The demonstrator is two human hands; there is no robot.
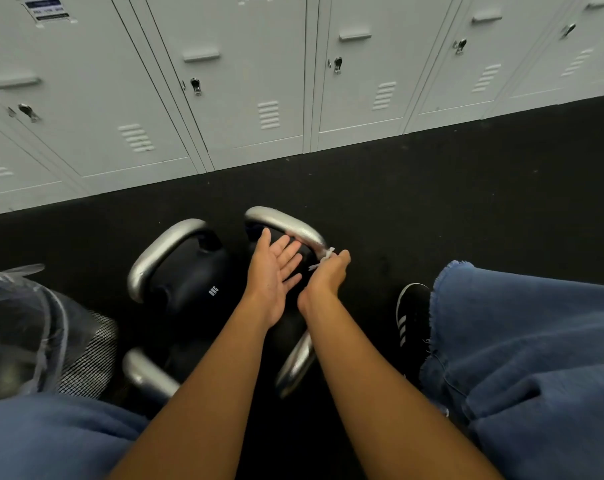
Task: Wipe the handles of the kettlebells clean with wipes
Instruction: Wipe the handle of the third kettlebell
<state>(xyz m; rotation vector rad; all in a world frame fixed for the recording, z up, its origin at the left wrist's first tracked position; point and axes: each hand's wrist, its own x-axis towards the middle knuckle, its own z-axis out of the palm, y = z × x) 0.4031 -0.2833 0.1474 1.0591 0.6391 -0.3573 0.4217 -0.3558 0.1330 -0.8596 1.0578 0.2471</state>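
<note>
Head view, the only one I've got. I count four kettlebell handles on the black floor (432,188), so four kettlebells in a tight cluster, bodies mostly hidden by my arms. Far-left kettlebell (189,282): dark body with a small white weight marking, silver handle (162,251) arcing on its left side. Far-right kettlebell (269,233): silver handle (286,225), surface looks speckled or wet. The two near ones show only their handles: near-left handle (148,375) and near-right handle (297,362), both blurred.

Left hand (274,275): palm up, fingers straight and spread, holding nothing, hovering over the far-right kettlebell just beside its handle. Can't tell if the fingertips touch it.

Right hand (328,277): fingers curled, gripping one white wipe (324,258), which is pressed at the right end of the far-right handle. Only a small bit of wipe shows past the fingers.

One mesh bin (89,355) with a clear plastic liner (20,306) at left, near the far-left kettlebell. One black shoe (411,313) with white stripes at right. Blue denim legs (535,358) on both sides. Grey lockers (224,81) along the far wall, at least five doors in frame, one with a label (46,8) top left.
</note>
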